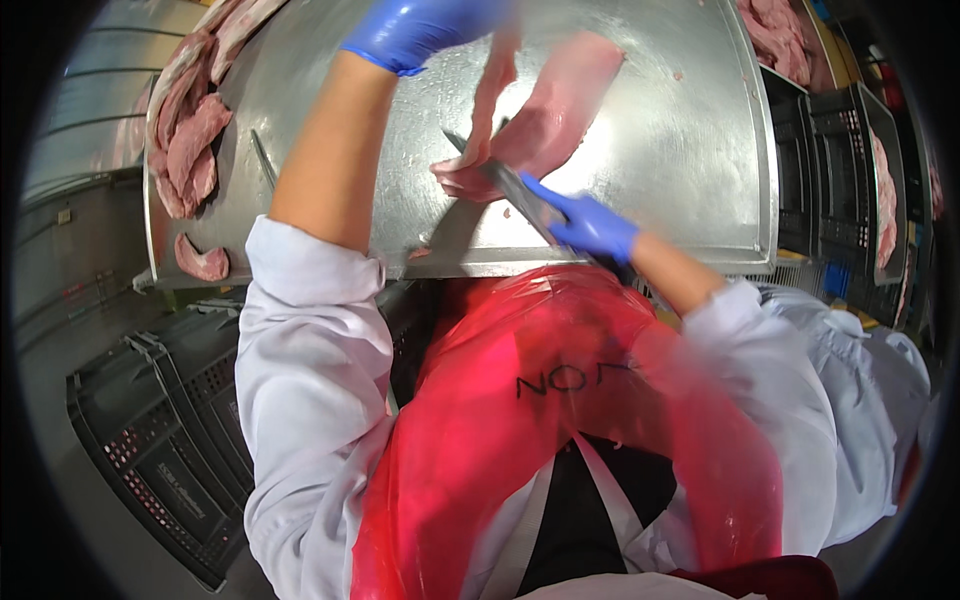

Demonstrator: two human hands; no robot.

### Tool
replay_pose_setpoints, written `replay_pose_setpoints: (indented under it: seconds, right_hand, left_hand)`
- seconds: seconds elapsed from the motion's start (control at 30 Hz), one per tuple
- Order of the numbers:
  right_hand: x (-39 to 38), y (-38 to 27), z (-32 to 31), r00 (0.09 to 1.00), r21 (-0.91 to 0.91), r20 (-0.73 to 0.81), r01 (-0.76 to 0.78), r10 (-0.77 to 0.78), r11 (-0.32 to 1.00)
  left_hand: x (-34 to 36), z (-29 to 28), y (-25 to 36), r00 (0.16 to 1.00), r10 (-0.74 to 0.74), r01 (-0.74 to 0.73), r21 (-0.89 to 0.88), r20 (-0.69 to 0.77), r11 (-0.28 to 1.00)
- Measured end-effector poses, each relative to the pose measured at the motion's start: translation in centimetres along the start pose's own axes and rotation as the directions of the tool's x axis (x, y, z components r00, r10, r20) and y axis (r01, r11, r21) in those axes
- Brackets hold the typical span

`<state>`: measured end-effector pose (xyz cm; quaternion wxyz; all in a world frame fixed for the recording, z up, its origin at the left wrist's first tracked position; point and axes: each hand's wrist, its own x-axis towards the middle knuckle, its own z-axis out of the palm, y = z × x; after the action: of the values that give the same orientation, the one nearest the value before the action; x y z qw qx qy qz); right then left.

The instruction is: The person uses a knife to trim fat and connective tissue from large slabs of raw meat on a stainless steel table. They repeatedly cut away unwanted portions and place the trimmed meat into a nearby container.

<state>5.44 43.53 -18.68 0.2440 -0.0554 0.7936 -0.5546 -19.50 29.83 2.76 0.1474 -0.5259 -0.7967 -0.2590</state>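
Note:
A long pale-pink piece of raw meat (560,110) lies on the metal work table in front of me. From its near end a narrow strip of meat (488,100) rises toward my left hand (425,30), blue-gloved and closed on the strip's upper end; the fingertips blur at the top edge. My right hand (595,228), also blue-gloved, is wrapped round the handle of a knife (520,190). Its blade points away to the left and passes at the meat's near end, where the strip joins. Part of the blade is hidden by the meat.
More meat pieces (190,150) are heaped along the left side of the metal table (680,200), with a small piece (202,258) near the corner. A thin dark tool (263,158) lies beside my left forearm. Dark crates (160,450) stand lower left; crates with meat (885,200) stand right.

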Motion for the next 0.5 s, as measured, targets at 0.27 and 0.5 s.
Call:
replay_pose_setpoints:
  seconds: [0.27, 0.5]
  right_hand:
    - [9.9, -1.9, 0.3, 0.98, -0.126, -0.054, 0.183, -0.191, 0.975]
    - [5.0, -3.5, 1.8, 0.952, -0.134, 0.283, 0.157, -0.114, 0.978]
  left_hand:
    - [0.5, -9.3, 2.9, 0.968, 0.067, -0.048, 0.084, -0.24, 0.995]
    - [-10.4, -20.8, 7.5, 0.72, -0.552, 0.508, -0.222, -0.42, 0.832]
